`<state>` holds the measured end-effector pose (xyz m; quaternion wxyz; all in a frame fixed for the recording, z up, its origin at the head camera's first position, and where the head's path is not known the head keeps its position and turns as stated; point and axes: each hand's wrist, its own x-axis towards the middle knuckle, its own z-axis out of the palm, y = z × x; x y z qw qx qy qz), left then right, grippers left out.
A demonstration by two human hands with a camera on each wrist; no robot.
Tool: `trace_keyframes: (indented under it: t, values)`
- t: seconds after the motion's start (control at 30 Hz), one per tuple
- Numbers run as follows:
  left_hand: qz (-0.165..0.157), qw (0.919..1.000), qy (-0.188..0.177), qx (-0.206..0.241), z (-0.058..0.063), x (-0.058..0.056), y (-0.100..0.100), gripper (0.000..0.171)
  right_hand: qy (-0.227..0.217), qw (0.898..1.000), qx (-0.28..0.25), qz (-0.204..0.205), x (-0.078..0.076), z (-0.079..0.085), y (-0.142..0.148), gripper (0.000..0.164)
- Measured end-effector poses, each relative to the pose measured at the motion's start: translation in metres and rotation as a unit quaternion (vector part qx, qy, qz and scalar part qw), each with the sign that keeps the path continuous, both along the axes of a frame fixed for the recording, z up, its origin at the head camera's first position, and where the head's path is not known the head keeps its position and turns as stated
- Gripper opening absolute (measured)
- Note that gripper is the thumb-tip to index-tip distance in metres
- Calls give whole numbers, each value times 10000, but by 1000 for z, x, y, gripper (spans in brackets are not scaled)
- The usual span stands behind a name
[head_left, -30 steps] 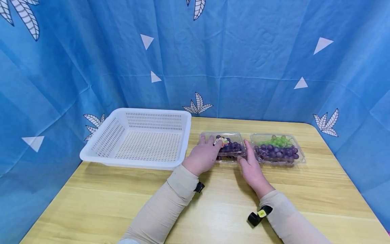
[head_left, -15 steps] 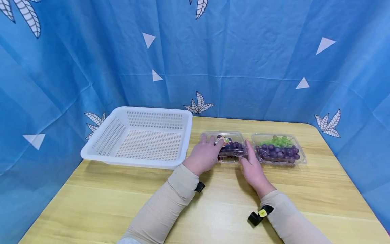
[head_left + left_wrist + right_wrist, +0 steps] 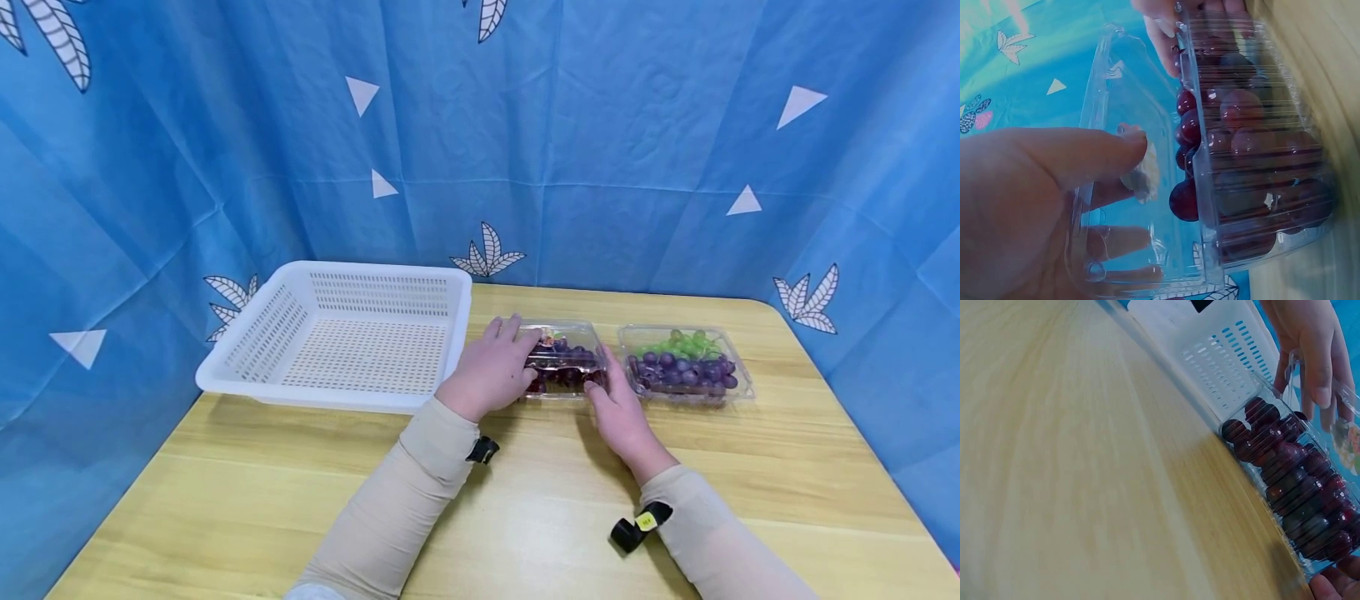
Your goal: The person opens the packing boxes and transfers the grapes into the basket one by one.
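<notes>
A clear plastic clamshell box of dark grapes (image 3: 562, 382) sits in front of me on the table. Its lid (image 3: 1163, 244), which has a fruit sticker (image 3: 1142, 175), stands partly raised from the base. My left hand (image 3: 491, 367) grips the lid at its left side. In the left wrist view the thumb (image 3: 1107, 156) lies on one face and the fingers show through the plastic behind it. At the box's right end my right hand (image 3: 626, 421) holds the base, thumb at the front corner. Grapes (image 3: 1300, 481) fill the base in the right wrist view.
Right of my right hand is a second clear box (image 3: 738, 387) with purple and green grapes. A white slotted plastic basket (image 3: 333, 400) stands to the left. Blue patterned cloth (image 3: 600, 150) hangs behind and beside the wooden table (image 3: 540, 517).
My left hand has slid a little to the left and turned, and the lid's front edge has risen from the base. The right hand stays at the box's right end.
</notes>
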<state>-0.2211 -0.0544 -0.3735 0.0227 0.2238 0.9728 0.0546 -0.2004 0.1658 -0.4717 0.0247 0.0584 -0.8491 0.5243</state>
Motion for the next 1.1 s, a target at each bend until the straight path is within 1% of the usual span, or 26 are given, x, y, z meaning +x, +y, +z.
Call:
trace_keyframes:
  t: [0.13,0.2,0.37,0.6,0.83,1.1]
  values:
    - [91,9999,92,98,3,-1,-1,64,91,10000,-23,19,0,1,-1,64]
    - [129,9995,170,222,5,-1,-3,64,75,10000,-22,18,0,2,-1,62]
    - [218,9978,343,533,11,-1,-8,66,8,10000,39,61,-1,3,-1,61]
    - [295,9955,516,734,17,-1,-12,70,1,9999,15,130,-2,2,0,62]
    - [487,9911,737,991,20,-1,-14,72,0,9999,7,135,-1,0,0,63]
    - [547,9865,921,1241,23,-2,-16,82,12,9998,-124,158,0,1,0,62]
